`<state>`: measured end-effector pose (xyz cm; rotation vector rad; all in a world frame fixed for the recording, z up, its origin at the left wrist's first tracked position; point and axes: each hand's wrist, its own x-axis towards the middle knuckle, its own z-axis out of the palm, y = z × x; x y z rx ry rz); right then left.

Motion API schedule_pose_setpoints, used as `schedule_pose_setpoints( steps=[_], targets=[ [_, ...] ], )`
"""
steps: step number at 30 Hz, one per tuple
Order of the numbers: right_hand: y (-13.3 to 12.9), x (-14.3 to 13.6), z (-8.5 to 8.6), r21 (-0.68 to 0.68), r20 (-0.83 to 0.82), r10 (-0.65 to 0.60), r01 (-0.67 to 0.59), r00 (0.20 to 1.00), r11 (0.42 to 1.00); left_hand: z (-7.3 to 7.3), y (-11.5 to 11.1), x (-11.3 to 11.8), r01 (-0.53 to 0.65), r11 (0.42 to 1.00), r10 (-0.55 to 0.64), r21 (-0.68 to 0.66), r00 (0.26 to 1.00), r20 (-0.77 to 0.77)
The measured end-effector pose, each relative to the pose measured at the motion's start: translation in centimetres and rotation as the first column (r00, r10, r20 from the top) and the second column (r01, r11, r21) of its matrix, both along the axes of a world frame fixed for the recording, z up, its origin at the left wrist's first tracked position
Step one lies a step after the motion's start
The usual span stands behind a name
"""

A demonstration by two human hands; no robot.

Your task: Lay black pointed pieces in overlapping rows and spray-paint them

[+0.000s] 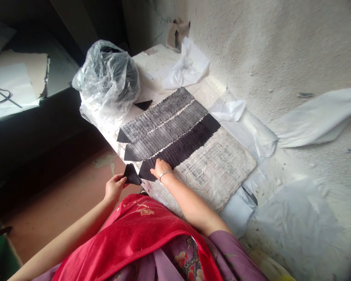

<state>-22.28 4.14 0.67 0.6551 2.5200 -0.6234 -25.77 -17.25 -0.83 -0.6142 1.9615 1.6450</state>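
L hand [114, 188] is holding a few black pcs [131, 175] at the desk [153, 58] edge, just beside the end of the dark row [188, 145]; grip is closed, thumb on top, prob. keeping them together & close to the row. R hand [162, 168] is resting on that row near its pointed end, fingers curled; can't tell if grip is pinching a pc or only pressing, maybe steadying. Dark row is lying on the cloth-faced board [222, 160], beside two greyer rows [163, 125]; pcs are overlapping, apparently so a narrow strip of each is showing. Arms: L forearm is slanting up from lower L, wrist slightly bent; R forearm is crossing the board's near side diagonally, bangle [164, 175] sitting at wrist. Clear bag [105, 78] w/ dark contents is standing at desk's far L.
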Motion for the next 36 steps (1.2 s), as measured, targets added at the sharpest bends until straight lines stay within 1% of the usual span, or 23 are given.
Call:
schedule_pose_setpoints(
  steps=[5, 9, 11, 12, 13, 14, 15, 16, 17, 18, 19, 20, 22, 23, 25, 27, 28, 29, 31, 34, 36],
  targets=[
    [-0.4, 0.7, 0.9, 0.021, -0.044, -0.007, 0.008, 0.999, 1.0, 1.1, -1.4, -0.9, -0.047, 0.999, 0.046, 0.019, 0.998, 0.041],
    [0.1, 1.6, 2.4, 0.026, -0.134, -0.056, 0.06, 0.989, 0.998, 1.7, -1.5, -1.2, -0.053, 0.994, 0.044, 0.092, 0.994, 0.1],
    [0.3, 2.4, 3.1, -0.026, -0.197, -0.117, 0.114, 0.973, 0.993, 2.1, -1.1, -1.1, -0.038, 0.988, 0.019, 0.149, 0.991, 0.132],
    [0.4, 2.9, 3.4, -0.093, -0.218, -0.165, 0.148, 0.962, 0.985, 2.3, -0.8, -1.0, -0.025, 0.983, -0.003, 0.182, 0.989, 0.151],
    [0.3, 3.5, 3.7, -0.197, -0.224, -0.222, 0.179, 0.949, 0.964, 2.6, -0.3, -0.9, -0.005, 0.976, -0.033, 0.217, 0.985, 0.172],
    [0.2, 4.0, 3.8, -0.335, -0.21, -0.28, 0.2, 0.937, 0.921, 2.9, 0.4, -0.7, 0.024, 0.967, -0.075, 0.254, 0.978, 0.193],
    [0.1, 4.6, 3.9, -0.49, -0.176, -0.33, 0.209, 0.927, 0.846, 3.1, 1.2, -0.4, 0.062, 0.955, -0.127, 0.29, 0.97, 0.209],
    [0.0, 5.2, 4.0, -0.625, -0.137, -0.366, 0.207, 0.92, 0.753, 3.4, 2.1, -0.2, 0.107, 0.941, -0.183, 0.322, 0.959, 0.217],
    [-0.2, 5.7, 4.0, -0.722, -0.112, -0.39, 0.195, 0.914, 0.664, 3.8, 3.2, 0.1, 0.152, 0.925, -0.236, 0.348, 0.947, 0.216],
    [-0.3, 6.2, 4.0, -0.772, -0.109, -0.414, 0.186, 0.904, 0.608, 4.1, 4.3, 0.3, 0.191, 0.911, -0.28, 0.365, 0.937, 0.209],
    [-0.3, 6.6, 4.1, -0.781, -0.123, -0.446, 0.191, 0.887, 0.595, 4.4, 5.4, 0.5, 0.225, 0.899, -0.316, 0.377, 0.927, 0.202],
    [-0.2, 7.0, 4.2, -0.761, -0.149, -0.485, 0.213, 0.862, 0.613, 4.6, 6.5, 0.6, 0.251, 0.887, -0.346, 0.387, 0.917, 0.199],
    [0.1, 7.9, 4.3, -0.682, -0.203, -0.559, 0.293, 0.804, 0.67, 5.0, 8.3, 0.9, 0.286, 0.862, -0.398, 0.418, 0.893, 0.211],
    [0.2, 8.4, 4.4, -0.643, -0.222, -0.588, 0.336, 0.778, 0.688, 5.1, 9.0, 1.1, 0.302, 0.848, -0.427, 0.436, 0.877, 0.222],
    [0.4, 9.6, 4.5, -0.577, -0.25, -0.625, 0.405, 0.739, 0.709, 5.0, 10.0, 1.5, 0.346, 0.814, -0.492, 0.467, 0.837, 0.237],
    [0.4, 11.2, 4.3, -0.52, -0.264, -0.65, 0.462, 0.713, 0.719, 4.6, 10.8, 2.2, 0.431, 0.774, -0.575, 0.465, 0.785, 0.229],
    [0.3, 12.1, 4.1, -0.499, -0.261, -0.665, 0.492, 0.7, 0.713, 4.3, 11.2, 2.6, 0.485, 0.75, -0.618, 0.449, 0.755, 0.218],
    [0.2, 13.0, 4.0, -0.488, -0.246, -0.687, 0.525, 0.684, 0.698, 4.0, 11.6, 3.1, 0.54, 0.725, -0.659, 0.427, 0.724, 0.204],
    [-0.1, 14.9, 3.7, -0.499, -0.197, -0.746, 0.59, 0.636, 0.634, 3.5, 12.4, 4.3, 0.636, 0.672, -0.729, 0.379, 0.66, 0.184],
    [-0.3, 17.6, 3.7, -0.585, -0.15, -0.847, 0.645, 0.51, 0.492, 3.3, 13.4, 6.4, 0.729, 0.584, -0.81, 0.358, 0.556, 0.189],
    [0.1, 19.0, 4.1, -0.648, -0.141, -0.899, 0.648, 0.416, 0.401, 3.3, 13.9, 7.7, 0.755, 0.537, -0.843, 0.376, 0.499, 0.2]
  ],
)
